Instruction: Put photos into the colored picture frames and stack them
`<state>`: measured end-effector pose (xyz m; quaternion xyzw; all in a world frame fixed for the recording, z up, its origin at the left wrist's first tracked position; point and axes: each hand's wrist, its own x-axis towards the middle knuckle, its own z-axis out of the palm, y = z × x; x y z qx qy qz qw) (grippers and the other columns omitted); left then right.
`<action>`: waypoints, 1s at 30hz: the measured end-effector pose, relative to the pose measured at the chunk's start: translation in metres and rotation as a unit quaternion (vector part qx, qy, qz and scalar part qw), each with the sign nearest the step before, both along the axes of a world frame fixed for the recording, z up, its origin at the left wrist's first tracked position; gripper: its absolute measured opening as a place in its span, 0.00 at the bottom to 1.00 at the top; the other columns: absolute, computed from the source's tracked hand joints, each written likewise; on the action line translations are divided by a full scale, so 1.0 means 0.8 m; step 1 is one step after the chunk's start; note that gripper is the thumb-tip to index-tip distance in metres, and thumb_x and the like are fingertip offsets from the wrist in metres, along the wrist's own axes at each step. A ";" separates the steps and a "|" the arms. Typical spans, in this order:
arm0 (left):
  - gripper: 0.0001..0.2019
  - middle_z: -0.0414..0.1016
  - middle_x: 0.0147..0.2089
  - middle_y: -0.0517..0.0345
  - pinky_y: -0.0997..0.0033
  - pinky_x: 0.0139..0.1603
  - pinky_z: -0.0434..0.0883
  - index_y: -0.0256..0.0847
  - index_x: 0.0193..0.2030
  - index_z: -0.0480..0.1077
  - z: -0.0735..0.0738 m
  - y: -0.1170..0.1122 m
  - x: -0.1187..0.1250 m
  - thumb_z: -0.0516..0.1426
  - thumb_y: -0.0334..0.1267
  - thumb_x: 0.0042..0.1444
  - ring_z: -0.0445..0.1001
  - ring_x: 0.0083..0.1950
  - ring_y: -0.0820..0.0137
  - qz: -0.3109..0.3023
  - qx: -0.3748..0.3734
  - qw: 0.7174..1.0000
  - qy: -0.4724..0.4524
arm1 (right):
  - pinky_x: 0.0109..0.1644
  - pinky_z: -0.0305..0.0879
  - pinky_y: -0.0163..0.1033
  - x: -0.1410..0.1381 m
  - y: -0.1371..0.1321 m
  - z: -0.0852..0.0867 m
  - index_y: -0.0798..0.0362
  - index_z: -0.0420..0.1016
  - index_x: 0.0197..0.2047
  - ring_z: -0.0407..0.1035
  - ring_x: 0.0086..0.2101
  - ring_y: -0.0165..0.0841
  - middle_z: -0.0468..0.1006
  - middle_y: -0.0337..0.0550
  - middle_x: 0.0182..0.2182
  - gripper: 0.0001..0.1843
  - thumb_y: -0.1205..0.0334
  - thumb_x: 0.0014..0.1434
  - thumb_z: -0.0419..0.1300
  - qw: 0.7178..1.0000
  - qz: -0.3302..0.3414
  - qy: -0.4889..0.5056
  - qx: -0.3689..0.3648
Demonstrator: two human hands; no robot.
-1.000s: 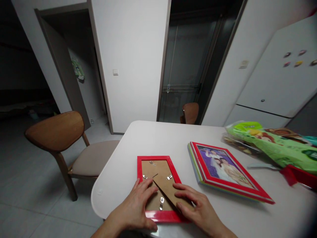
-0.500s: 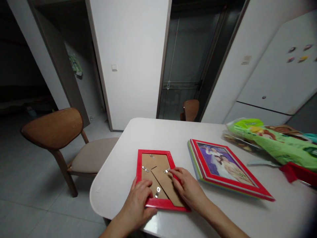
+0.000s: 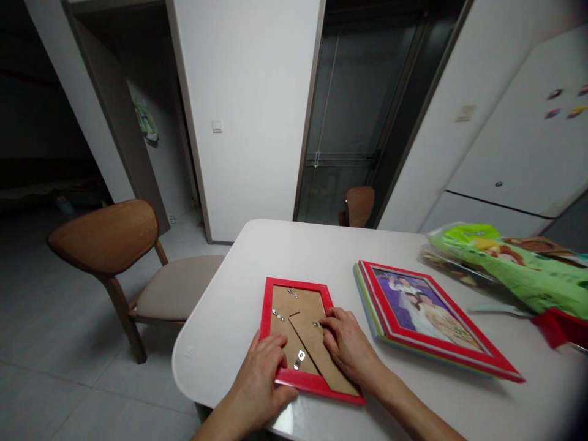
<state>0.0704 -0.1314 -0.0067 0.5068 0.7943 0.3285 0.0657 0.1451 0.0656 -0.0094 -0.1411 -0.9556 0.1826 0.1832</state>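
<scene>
A red picture frame (image 3: 316,386) lies face down on the white table, its brown backing board (image 3: 307,300) upward. Several small metal clips and a board stand leg (image 3: 316,361) show on the back. My left hand (image 3: 263,375) is closed on the lower left corner, thumb along the near edge and fingers over the rim and board. At the right side, the bent fingers of my right hand (image 3: 353,349) press on a metal clip (image 3: 316,324), partly hiding it. Beside that hand lies a stack of frames, the top one a red frame (image 3: 487,358) with a wedding photo (image 3: 420,306).
Green plastic packaging (image 3: 528,269) and a red object (image 3: 560,327) occupy the table's right side, near a pale flat-handled thing (image 3: 498,309). A brown wooden chair (image 3: 108,239) stands left of the white table (image 3: 215,343). Another chair (image 3: 359,205) is behind it.
The view has shifted slightly, so everything sits a little differently in the picture. My right fingers have curled in more at the right clip, which looks turned. My left hand keeps its hold.
</scene>
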 end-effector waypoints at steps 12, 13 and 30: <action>0.11 0.65 0.52 0.49 0.57 0.59 0.45 0.39 0.30 0.64 -0.003 -0.001 -0.001 0.60 0.31 0.37 0.60 0.54 0.63 -0.008 0.025 1.000 -0.010 | 0.43 0.58 0.39 -0.009 0.007 -0.005 0.57 0.71 0.30 0.61 0.36 0.35 0.67 0.48 0.33 0.13 0.70 0.50 0.46 1.000 -0.018 0.003 0.007; 0.11 0.65 0.51 0.48 0.57 0.59 0.45 0.39 0.30 0.64 -0.003 -0.002 -0.001 0.60 0.31 0.36 0.60 0.54 0.63 -0.008 0.027 1.000 -0.010 | 0.43 0.58 0.39 -0.010 0.008 -0.006 0.57 0.71 0.29 0.61 0.36 0.35 0.67 0.48 0.33 0.12 0.70 0.50 0.46 1.000 -0.019 0.004 0.007; 0.12 0.66 0.50 0.48 0.56 0.59 0.46 0.39 0.30 0.64 -0.006 -0.002 -0.003 0.60 0.30 0.36 0.60 0.54 0.62 -0.009 0.038 0.999 -0.026 | 0.41 0.57 0.42 0.020 -0.056 0.020 0.47 0.73 0.36 0.60 0.38 0.34 0.70 0.43 0.36 0.11 0.64 0.54 0.50 0.975 0.220 -0.026 0.024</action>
